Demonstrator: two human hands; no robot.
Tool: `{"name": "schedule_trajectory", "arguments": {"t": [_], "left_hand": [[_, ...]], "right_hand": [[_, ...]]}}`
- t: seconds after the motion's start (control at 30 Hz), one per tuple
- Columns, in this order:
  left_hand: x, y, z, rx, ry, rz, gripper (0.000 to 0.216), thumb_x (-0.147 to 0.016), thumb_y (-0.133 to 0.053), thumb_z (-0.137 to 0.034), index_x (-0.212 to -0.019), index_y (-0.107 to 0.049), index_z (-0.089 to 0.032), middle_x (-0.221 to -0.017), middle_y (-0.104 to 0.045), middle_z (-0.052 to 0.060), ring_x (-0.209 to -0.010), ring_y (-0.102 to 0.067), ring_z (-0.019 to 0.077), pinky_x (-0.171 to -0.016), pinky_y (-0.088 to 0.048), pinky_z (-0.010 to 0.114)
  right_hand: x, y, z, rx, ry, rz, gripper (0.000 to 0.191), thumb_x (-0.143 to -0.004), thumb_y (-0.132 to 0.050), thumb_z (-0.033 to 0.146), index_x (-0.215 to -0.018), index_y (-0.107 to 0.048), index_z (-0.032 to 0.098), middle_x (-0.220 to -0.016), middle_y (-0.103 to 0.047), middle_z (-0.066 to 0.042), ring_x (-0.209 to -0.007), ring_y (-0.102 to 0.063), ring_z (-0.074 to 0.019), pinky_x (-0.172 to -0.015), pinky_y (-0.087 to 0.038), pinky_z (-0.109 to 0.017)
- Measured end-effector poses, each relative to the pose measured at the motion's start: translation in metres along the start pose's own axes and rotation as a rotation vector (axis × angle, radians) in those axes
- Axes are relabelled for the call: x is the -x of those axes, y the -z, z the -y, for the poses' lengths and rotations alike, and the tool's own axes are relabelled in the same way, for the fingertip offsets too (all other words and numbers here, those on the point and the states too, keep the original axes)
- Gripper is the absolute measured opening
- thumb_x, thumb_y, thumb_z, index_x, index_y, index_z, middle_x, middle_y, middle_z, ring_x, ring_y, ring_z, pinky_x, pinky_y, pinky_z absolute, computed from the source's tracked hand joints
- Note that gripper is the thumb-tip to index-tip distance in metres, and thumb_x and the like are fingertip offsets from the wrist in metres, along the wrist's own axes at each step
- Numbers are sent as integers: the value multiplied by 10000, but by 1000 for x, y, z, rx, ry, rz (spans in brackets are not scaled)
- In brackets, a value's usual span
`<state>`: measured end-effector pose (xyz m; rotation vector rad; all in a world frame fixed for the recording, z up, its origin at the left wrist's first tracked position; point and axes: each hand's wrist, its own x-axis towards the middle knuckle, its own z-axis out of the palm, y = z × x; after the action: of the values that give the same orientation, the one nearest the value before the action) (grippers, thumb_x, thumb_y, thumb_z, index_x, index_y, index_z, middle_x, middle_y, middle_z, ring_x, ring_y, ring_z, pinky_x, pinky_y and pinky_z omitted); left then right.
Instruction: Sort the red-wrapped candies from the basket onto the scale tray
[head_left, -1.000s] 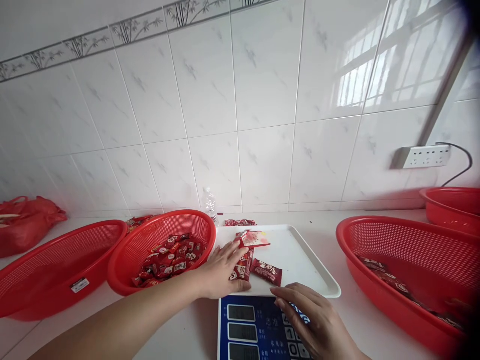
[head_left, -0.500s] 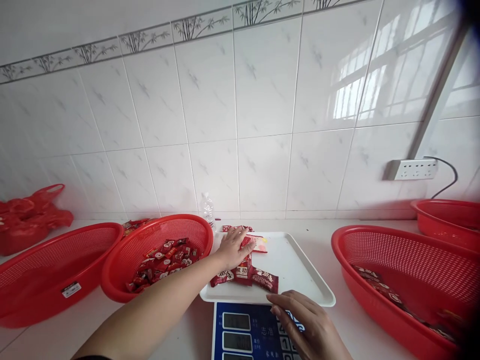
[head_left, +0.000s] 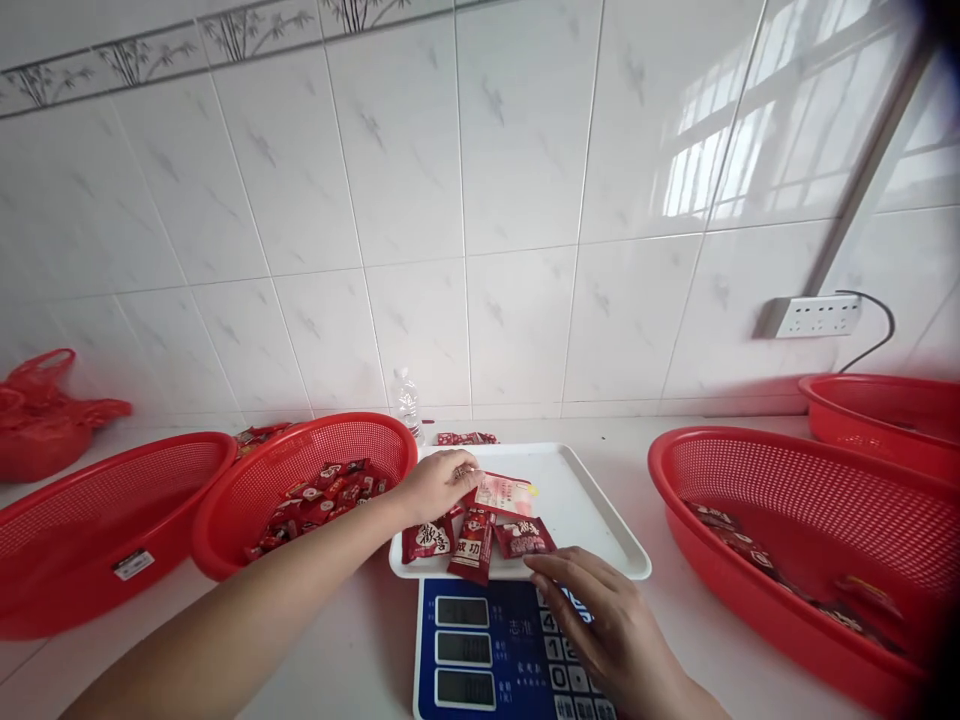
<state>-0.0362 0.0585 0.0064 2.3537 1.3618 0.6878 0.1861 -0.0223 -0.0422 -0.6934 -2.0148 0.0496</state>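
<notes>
My left hand reaches over the white tray of a blue-faced scale, fingers curled on the corner of a red and white packet. Three dark red candy packets lie at the tray's near edge, just below that hand. My right hand rests flat on the scale's keypad with its fingers stretched out and nothing in them, fingertips close to the tray's front rim.
A red mesh basket with many red candies stands left of the tray, another red basket farther left. A large red basket with a few packets sits right, one more behind. A small bottle, a red bag and a wall socket are by the tiled wall.
My left hand moved from the near packets up to the red and white packet and curled on it. The three dark packets now lie uncovered. My right hand stayed on the keypad.
</notes>
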Motion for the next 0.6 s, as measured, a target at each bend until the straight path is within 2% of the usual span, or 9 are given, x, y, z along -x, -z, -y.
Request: {"name": "schedule_trajectory", "arguments": {"t": [0.07,0.13,0.2,0.27,0.43,0.6], "left_hand": [[17,6,1,-19,28,67,529,-895,-408,-559,-1262,-498,-189,-1315,-528,116,-1225,-470,240,-1022,-375,368],[33,7,1,-60,43,192,725,-853,-436,-629,-1423,-316,-198,-1503,-293,138,-1387,-239,289,-1116,-240,440],[43,5,0,-97,58,322,845,-812,-445,-686,-1480,-186,-236,-1566,-96,114,-1425,-51,323,-1135,-136,516],[45,1,-2,-123,71,388,886,-794,-424,-723,-1493,-117,-273,-1571,18,83,-1421,43,330,-1130,-73,557],[29,-12,-5,-158,77,354,938,-794,-360,-753,-1499,-1,-250,-1567,77,77,-1416,116,292,-1142,-25,524],[17,-16,-4,-113,96,289,914,-814,-356,-731,-1499,-50,-209,-1571,2,107,-1427,65,290,-1146,-46,509]], "right_hand": [[1,-2,-4,89,-23,-1,203,-930,-444,200,-1012,-630,200,-872,-720,-70,-789,-690,-177,-665,-574,-287],[3,-4,-10,212,-45,3,223,-935,-445,244,-1059,-626,208,-964,-724,-78,-884,-690,-211,-721,-582,-340],[6,-7,-16,321,-49,21,260,-935,-452,297,-1116,-616,210,-1037,-718,-80,-955,-679,-244,-776,-581,-395],[7,-10,-18,375,-34,64,294,-934,-455,333,-1152,-606,205,-1068,-713,-83,-975,-676,-257,-812,-574,-429],[7,-15,-15,334,11,193,311,-940,-457,334,-1183,-596,200,-1111,-700,-89,-991,-672,-247,-846,-562,-451],[6,-15,-14,270,-11,202,296,-915,-513,298,-1184,-602,214,-1116,-697,-92,-1008,-665,-244,-885,-538,-466]]}}
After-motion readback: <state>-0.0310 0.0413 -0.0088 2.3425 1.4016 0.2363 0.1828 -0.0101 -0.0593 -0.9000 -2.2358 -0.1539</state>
